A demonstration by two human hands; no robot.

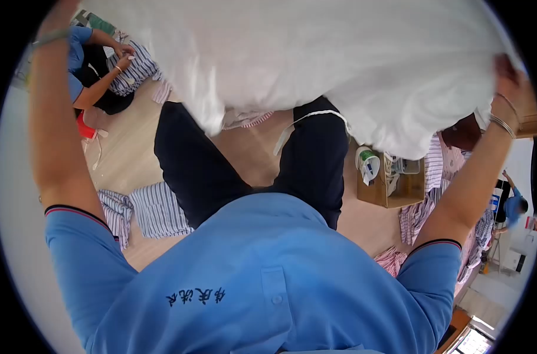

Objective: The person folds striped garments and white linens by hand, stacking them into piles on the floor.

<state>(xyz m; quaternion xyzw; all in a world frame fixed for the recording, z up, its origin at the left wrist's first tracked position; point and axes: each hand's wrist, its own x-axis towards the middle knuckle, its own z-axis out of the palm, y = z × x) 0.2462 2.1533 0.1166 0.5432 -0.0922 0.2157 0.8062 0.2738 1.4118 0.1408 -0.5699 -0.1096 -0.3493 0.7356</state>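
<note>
A large white cloth (316, 53) is spread out in front of me across the top of the head view, hanging in folds over my knees. A thin white tie (316, 115) dangles from its lower edge across my right thigh. At the right, my right hand (510, 88) is closed on the cloth's edge, a little blurred. Only the back part of my left hand (57, 16) shows at the upper left, beyond a wristband; its fingers are out of the frame.
Folded striped garments (159, 209) lie on the floor at left, and more striped clothes (419, 215) at right. An open brown box (392, 192) holds a white-green tub (369, 165). A co-worker (82, 65) sits at the upper left handling striped cloth; another person (512, 206) is far right.
</note>
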